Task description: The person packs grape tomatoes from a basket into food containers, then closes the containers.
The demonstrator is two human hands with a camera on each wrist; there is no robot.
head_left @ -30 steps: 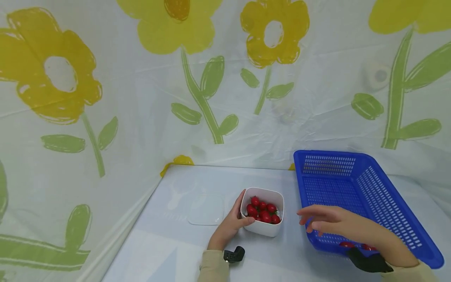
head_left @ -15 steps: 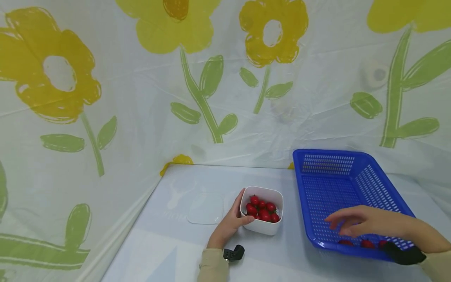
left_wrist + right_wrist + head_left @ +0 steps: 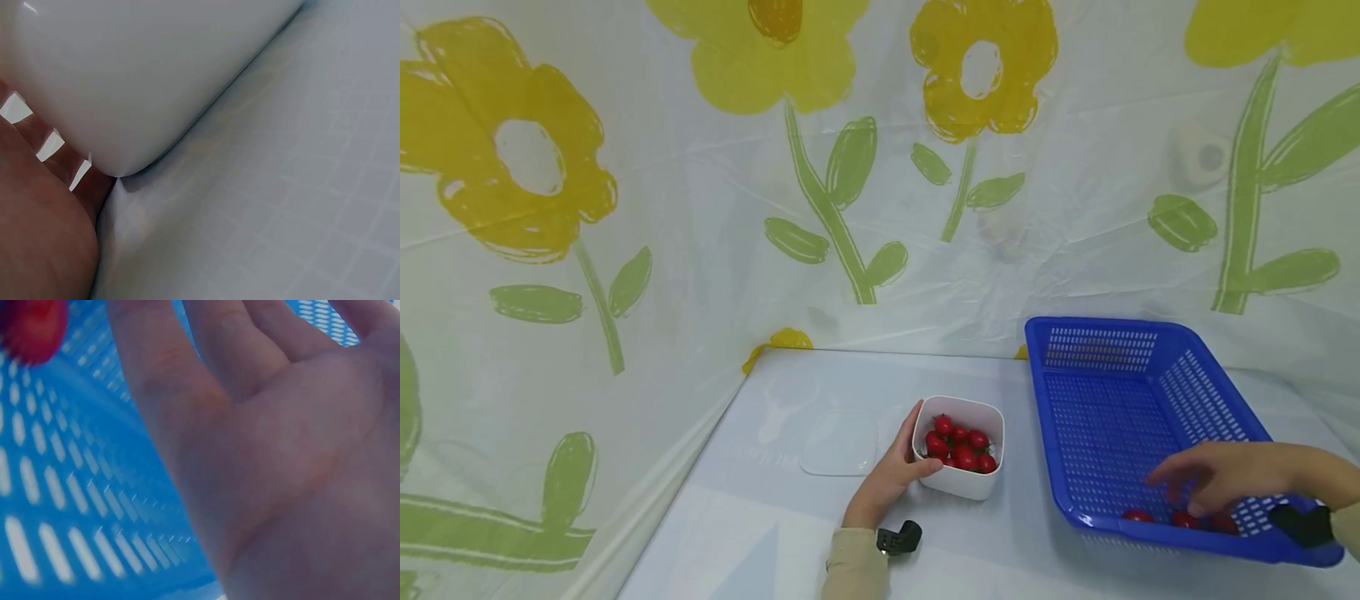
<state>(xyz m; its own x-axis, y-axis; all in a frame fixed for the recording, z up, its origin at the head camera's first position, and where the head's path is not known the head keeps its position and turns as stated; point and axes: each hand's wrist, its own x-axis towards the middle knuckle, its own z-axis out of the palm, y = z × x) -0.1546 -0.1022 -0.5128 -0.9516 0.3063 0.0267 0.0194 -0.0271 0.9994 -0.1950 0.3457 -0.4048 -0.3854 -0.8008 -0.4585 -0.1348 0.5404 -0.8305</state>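
Note:
My left hand (image 3: 891,477) holds a white square container (image 3: 958,485) by its left side, thumb over the near rim. In the left wrist view its fingers lie along the container's smooth wall (image 3: 144,81). Several cherry tomatoes (image 3: 964,457) lie inside. My right hand (image 3: 1232,477) is lowered into the near end of a blue plastic basket (image 3: 1051,467), fingers loosely bent and pointing down. Beneath and beside it lie a few more cherry tomatoes, one at the left (image 3: 1138,516) and one just under the thumb (image 3: 1185,519). The right wrist view shows a red tomato (image 3: 34,328) beyond the fingers.
A clear flat lid (image 3: 838,446) lies on the white table (image 3: 760,517) left of the container. Behind the table hangs a white curtain (image 3: 715,208) with printed yellow flowers. The basket's raised rim runs along the table's right side.
My right hand has moved right and down, from over the basket's left rim to the tomatoes at its near end. The left hand and container have stayed in place.

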